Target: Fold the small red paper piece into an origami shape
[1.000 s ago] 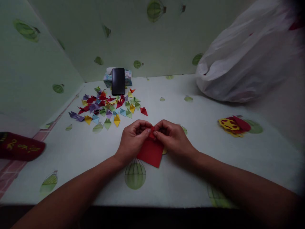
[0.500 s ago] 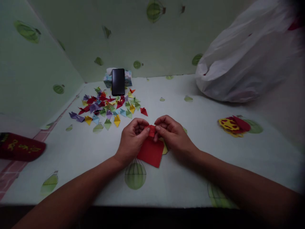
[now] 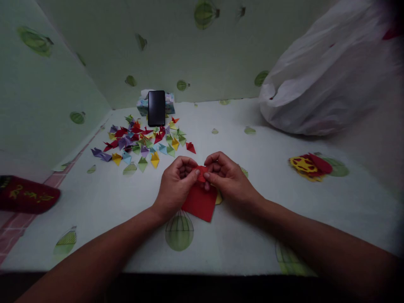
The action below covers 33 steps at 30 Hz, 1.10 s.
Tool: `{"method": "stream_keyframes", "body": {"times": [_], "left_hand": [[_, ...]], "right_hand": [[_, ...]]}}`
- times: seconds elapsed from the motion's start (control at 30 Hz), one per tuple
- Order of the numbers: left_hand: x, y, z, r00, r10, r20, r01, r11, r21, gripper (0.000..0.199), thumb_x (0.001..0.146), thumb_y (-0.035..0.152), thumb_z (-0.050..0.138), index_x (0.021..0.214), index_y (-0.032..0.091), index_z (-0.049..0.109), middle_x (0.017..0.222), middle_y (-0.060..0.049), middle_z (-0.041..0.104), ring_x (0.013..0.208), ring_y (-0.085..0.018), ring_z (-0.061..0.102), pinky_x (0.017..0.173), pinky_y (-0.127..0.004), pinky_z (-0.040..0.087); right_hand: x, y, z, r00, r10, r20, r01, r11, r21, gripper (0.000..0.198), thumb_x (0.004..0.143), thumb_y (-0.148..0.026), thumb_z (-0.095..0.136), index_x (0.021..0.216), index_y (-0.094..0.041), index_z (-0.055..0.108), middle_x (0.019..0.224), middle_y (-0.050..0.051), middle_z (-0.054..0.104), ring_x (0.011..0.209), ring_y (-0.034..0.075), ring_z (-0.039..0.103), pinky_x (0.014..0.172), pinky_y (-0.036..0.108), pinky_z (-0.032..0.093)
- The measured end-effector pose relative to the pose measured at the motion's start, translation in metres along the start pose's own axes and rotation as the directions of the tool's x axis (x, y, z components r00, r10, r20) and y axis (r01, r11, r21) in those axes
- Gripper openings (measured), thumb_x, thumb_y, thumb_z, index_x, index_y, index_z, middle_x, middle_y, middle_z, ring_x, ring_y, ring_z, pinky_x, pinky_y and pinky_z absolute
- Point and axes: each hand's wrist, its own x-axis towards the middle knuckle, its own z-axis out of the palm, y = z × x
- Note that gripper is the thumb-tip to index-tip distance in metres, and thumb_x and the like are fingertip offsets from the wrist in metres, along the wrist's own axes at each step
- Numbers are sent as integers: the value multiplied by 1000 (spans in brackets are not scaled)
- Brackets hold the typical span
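Note:
A small folded piece of red paper [image 3: 201, 174] is pinched between my two hands, above the middle of the table. My left hand [image 3: 178, 181] grips its left side with thumb and curled fingers. On the right side, the thumb and fingers of my right hand [image 3: 229, 176] close on it. Beneath the hands lies a flat red paper square [image 3: 202, 204], with a yellow sheet [image 3: 219, 197] partly showing under its right edge. Farther back on the left is a spread pile of small folded paper cranes [image 3: 142, 141] in several colours.
A black phone [image 3: 156, 108] leans against a tissue box [image 3: 142, 106] behind the cranes. At the back right stands a large white plastic bag [image 3: 315, 84]. Red and yellow cut-outs [image 3: 311, 165] lie to the right. A dark red pouch [image 3: 30, 195] sits at the left edge.
My right thumb has shifted slightly left and down, onto the right part of the folded red paper. My left hand and the things on the table stay in place.

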Motion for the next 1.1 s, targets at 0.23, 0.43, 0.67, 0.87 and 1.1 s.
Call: {"method": "stream_keyframes", "body": {"times": [0.23, 0.43, 0.67, 0.87, 1.1], "left_hand": [[0, 4, 1, 1000, -17, 2, 17, 1000, -16, 15, 79, 20, 72, 86, 18, 59, 77, 2, 64, 67, -9, 62, 63, -22, 52], [0, 1, 0, 999, -14, 50, 17, 998, -60, 20, 79, 21, 72, 93, 19, 58, 78, 3, 65, 67, -10, 64, 64, -22, 53], [4, 1, -3, 996, -47, 71, 51, 996, -66, 27, 79, 22, 72, 99, 19, 55, 74, 4, 64, 65, -11, 65, 63, -23, 52], [4, 3, -6, 990, -30, 135, 33, 999, -22, 27, 80, 22, 72, 99, 18, 54, 73, 3, 63, 69, -11, 64, 66, -23, 50], [9, -1, -10, 992, -67, 111, 78, 992, -98, 21, 88, 34, 65, 99, 18, 59, 75, 1, 65, 66, -11, 63, 69, -26, 51]], "right_hand": [[-1, 0, 1, 1000, 25, 3, -25, 999, 33, 30, 81, -27, 69, 103, -23, 49, 69, -7, 60, 60, 11, 61, 60, 27, 45], [-1, -4, 1, 1000, 24, -18, -24, 1000, -7, 24, 80, -24, 69, 94, -23, 50, 65, -7, 58, 54, 10, 57, 53, 24, 42], [2, 3, -3, 999, -7, -42, 9, 999, 48, 26, 81, -27, 71, 98, -23, 51, 64, -8, 58, 54, 10, 58, 54, 24, 44], [2, -2, -3, 1000, 17, -23, -16, 999, 37, 28, 81, -30, 71, 99, -23, 51, 62, -8, 58, 48, 9, 55, 48, 22, 40], [2, 1, -6, 993, -51, -107, 53, 999, 12, 25, 82, -30, 70, 97, -23, 51, 69, -7, 61, 53, 9, 57, 54, 24, 45]]}}
